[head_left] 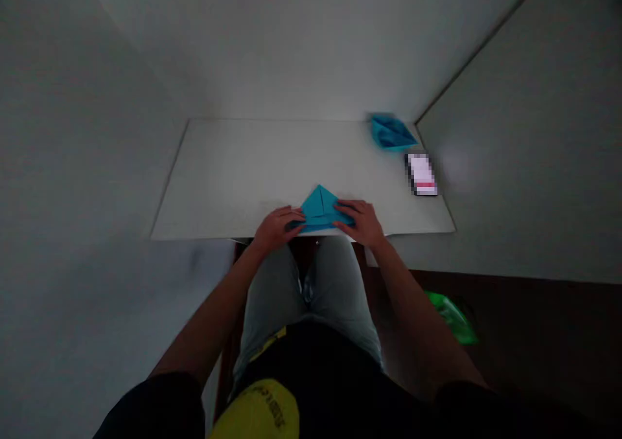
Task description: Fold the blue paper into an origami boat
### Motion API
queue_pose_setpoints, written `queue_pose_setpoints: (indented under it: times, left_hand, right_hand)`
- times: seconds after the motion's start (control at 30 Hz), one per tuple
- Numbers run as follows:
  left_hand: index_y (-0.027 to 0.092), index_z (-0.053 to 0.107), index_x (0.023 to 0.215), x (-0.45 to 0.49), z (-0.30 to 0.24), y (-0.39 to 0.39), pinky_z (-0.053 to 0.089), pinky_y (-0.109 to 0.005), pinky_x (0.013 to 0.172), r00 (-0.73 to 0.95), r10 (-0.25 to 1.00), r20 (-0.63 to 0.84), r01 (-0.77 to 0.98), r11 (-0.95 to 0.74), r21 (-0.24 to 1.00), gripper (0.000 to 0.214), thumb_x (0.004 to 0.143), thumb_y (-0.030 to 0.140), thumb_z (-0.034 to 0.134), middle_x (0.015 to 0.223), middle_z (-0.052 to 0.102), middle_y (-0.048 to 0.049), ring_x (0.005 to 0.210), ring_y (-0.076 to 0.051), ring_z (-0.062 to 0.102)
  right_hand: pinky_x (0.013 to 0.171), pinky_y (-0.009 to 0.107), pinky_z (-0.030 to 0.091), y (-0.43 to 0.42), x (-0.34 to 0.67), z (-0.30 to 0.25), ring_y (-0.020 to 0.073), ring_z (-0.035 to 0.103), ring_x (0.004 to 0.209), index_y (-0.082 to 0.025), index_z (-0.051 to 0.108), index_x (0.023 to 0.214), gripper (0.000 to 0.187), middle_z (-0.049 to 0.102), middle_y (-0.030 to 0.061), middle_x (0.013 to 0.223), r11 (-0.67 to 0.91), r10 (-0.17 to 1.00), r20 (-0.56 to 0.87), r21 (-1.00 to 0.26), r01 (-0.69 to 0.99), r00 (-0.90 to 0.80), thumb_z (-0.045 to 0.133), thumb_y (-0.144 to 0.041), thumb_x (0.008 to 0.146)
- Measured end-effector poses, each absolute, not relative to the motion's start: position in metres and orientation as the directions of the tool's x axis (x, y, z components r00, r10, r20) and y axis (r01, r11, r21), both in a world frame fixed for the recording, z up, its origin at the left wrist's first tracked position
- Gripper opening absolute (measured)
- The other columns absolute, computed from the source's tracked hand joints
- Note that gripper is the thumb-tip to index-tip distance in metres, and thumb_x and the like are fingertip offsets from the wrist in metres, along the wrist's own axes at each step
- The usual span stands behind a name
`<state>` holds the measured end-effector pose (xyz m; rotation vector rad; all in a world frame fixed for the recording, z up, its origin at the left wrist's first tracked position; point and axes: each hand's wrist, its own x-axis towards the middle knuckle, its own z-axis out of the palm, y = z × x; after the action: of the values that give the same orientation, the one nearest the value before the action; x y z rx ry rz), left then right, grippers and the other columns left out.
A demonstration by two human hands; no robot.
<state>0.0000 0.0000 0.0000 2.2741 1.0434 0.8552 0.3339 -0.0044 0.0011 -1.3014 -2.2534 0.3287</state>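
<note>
A folded sheet of blue paper lies at the near edge of the white table. Its top comes to a point, a seam runs down the middle, and a folded band crosses the bottom. My left hand grips the paper's left end, fingers on top and thumb along the lower edge. At the right end, my right hand holds it in the same way, with its fingers bent over the band. Parts of both ends are hidden under the fingers.
The white table meets a wall at the back and another at the right. A second folded blue paper piece rests in the far right corner. Nearer stands a phone with a lit screen. A green bag-like thing lies low at right.
</note>
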Motion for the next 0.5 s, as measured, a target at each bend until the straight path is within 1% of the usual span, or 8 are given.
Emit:
queue_pose_setpoints:
  times: [0.07, 0.13, 0.17, 0.23, 0.27, 0.33, 0.4, 0.5]
  left_hand:
    - [0.026, 0.083, 0.113, -0.001, -0.001, 0.0, 0.06, -0.053, 0.118, 0.438, 0.848, 0.297, 0.537, -0.513, 0.67, 0.026, 0.106, 0.045, 0.067, 0.124, 0.086, -0.0073, 0.125, -0.029, 0.079]
    - [0.026, 0.082, 0.114, -0.002, 0.0, 0.0, 0.062, -0.051, 0.114, 0.383, 0.882, 0.276, 0.566, -0.46, 0.684, 0.026, 0.106, 0.045, 0.066, 0.126, 0.085, -0.0083, 0.122, -0.029, 0.079]
    - [0.026, 0.082, 0.114, -0.002, 0.002, 0.0, 0.063, -0.05, 0.111, 0.363, 0.891, 0.272, 0.57, -0.444, 0.692, 0.026, 0.107, 0.044, 0.066, 0.125, 0.085, -0.0089, 0.12, -0.029, 0.08]
    - [0.024, 0.082, 0.113, -0.001, 0.006, 0.0, 0.064, -0.047, 0.106, 0.34, 0.9, 0.274, 0.57, -0.429, 0.701, 0.027, 0.107, 0.044, 0.065, 0.12, 0.086, -0.0093, 0.112, -0.028, 0.081]
    - [0.024, 0.081, 0.112, -0.001, 0.008, 0.0, 0.064, -0.046, 0.104, 0.326, 0.904, 0.275, 0.574, -0.421, 0.702, 0.027, 0.107, 0.044, 0.064, 0.117, 0.086, -0.0093, 0.109, -0.027, 0.081]
    - [0.023, 0.08, 0.11, 0.001, 0.012, 0.001, 0.064, -0.043, 0.102, 0.291, 0.917, 0.272, 0.594, -0.396, 0.701, 0.026, 0.107, 0.043, 0.064, 0.112, 0.085, -0.009, 0.105, -0.026, 0.08]
    - [0.022, 0.079, 0.109, 0.003, 0.014, 0.002, 0.062, -0.042, 0.101, 0.258, 0.931, 0.26, 0.614, -0.366, 0.699, 0.023, 0.107, 0.041, 0.065, 0.11, 0.085, -0.0088, 0.104, -0.025, 0.079]
    - [0.021, 0.077, 0.11, 0.005, 0.013, 0.003, 0.061, -0.042, 0.102, 0.226, 0.939, 0.26, 0.64, -0.344, 0.687, 0.018, 0.105, 0.036, 0.068, 0.111, 0.083, -0.009, 0.104, -0.025, 0.077]
  right_hand:
    - [0.113, 0.059, 0.048, -0.006, 0.335, 0.003, 0.0377, 0.066, 0.136, -0.032, 0.074, 0.146, 0.06, 0.071, 0.0108, 0.154, 0.525, 0.851, 0.291, -0.447, 0.724, -0.437, 0.075, -0.069, 0.098]
    - [0.113, 0.059, 0.049, -0.007, 0.336, 0.005, 0.038, 0.066, 0.136, -0.033, 0.075, 0.144, 0.06, 0.072, 0.0101, 0.153, 0.528, 0.849, 0.278, -0.469, 0.708, -0.449, 0.078, -0.069, 0.096]
    - [0.112, 0.059, 0.049, -0.006, 0.336, 0.006, 0.0375, 0.067, 0.134, -0.034, 0.076, 0.142, 0.056, 0.074, 0.0094, 0.15, 0.529, 0.848, 0.274, -0.49, 0.693, -0.454, 0.078, -0.067, 0.096]
    - [0.11, 0.058, 0.051, -0.005, 0.335, 0.007, 0.035, 0.071, 0.127, -0.033, 0.079, 0.134, 0.042, 0.08, 0.0082, 0.138, 0.51, 0.858, 0.269, -0.546, 0.664, -0.437, 0.072, -0.061, 0.103]
    - [0.108, 0.057, 0.053, -0.004, 0.335, 0.007, 0.0338, 0.073, 0.121, -0.032, 0.08, 0.129, 0.037, 0.082, 0.0081, 0.131, 0.483, 0.874, 0.27, -0.574, 0.661, -0.404, 0.068, -0.058, 0.106]
    - [0.101, 0.054, 0.057, -0.002, 0.333, 0.007, 0.0322, 0.075, 0.109, -0.03, 0.08, 0.126, 0.034, 0.083, 0.009, 0.119, 0.397, 0.918, 0.264, -0.62, 0.677, -0.296, 0.063, -0.054, 0.109]
    - [0.097, 0.053, 0.059, -0.001, 0.331, 0.006, 0.0318, 0.074, 0.103, -0.028, 0.078, 0.131, 0.037, 0.081, 0.0106, 0.118, 0.321, 0.945, 0.261, -0.643, 0.695, -0.196, 0.063, -0.053, 0.108]
    - [0.104, 0.054, 0.058, 0.0, 0.328, 0.004, 0.0335, 0.071, 0.113, -0.028, 0.074, 0.139, 0.04, 0.076, 0.0128, 0.124, 0.35, 0.932, 0.308, -0.626, 0.697, -0.192, 0.064, -0.049, 0.107]
